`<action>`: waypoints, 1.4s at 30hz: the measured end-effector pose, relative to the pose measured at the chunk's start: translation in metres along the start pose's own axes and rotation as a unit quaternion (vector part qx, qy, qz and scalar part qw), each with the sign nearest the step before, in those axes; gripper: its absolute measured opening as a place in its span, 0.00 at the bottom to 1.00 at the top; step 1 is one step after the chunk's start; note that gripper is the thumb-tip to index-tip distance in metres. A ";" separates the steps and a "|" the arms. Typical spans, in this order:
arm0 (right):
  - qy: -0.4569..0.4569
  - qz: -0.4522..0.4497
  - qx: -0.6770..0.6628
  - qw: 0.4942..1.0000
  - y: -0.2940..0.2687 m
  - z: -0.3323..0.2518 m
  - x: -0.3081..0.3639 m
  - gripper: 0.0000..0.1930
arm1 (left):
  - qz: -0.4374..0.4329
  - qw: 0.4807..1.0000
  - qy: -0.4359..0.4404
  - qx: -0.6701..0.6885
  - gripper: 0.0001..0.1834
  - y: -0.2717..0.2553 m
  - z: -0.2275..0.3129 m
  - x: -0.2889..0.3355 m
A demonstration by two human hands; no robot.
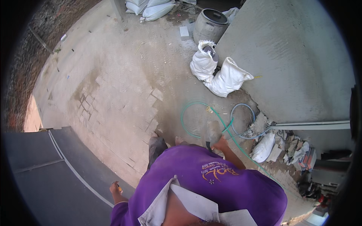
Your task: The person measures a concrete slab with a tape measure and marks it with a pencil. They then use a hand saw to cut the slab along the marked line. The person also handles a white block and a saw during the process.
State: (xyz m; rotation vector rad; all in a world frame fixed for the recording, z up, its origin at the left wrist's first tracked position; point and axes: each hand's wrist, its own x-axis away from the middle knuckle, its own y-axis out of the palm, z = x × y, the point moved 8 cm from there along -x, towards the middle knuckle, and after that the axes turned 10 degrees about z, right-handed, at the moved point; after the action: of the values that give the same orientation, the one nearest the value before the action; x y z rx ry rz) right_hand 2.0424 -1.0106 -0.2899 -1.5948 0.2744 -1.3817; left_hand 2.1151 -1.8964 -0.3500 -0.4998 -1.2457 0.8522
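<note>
At the lower left, my left hand is out to the side with its fingers closed round a small orange-and-dark thing, too small to name. My right hand is in front of my body, its fingers closed at the lower end of a pale, see-through, bottle-shaped thing. That thing is blurred, and a dark strip shows at its lower left. Beside it, a green hose runs past and loops over the ground. Whether the hand touches the hose, I cannot tell. My purple shirt hides part of both arms.
Two white sacks stand by a grey plastered wall, with a lidded drum behind. A grey hose curls near rubble and a white bag at right. A dark slab with a pale stripe fills the lower left.
</note>
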 end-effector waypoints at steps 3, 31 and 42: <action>-0.009 0.012 -0.006 1.000 -0.015 -0.055 -0.012 0.65 | -0.051 0.998 0.019 -0.044 0.17 0.030 0.033 -0.021; 0.059 -0.110 -0.054 0.991 -0.045 -0.427 -0.144 0.53 | -0.001 0.963 0.270 0.004 0.16 0.118 0.813 -0.034; -0.012 -0.077 0.009 0.997 -0.226 -0.614 -0.226 0.66 | -0.097 0.980 0.153 -0.086 0.13 0.278 0.837 -0.060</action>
State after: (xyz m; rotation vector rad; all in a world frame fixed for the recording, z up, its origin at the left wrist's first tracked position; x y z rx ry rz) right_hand 1.3525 -1.0515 -0.3317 -1.6434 0.1267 -1.4767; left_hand 1.2313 -1.8699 -0.3640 -0.6121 -1.0682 0.4826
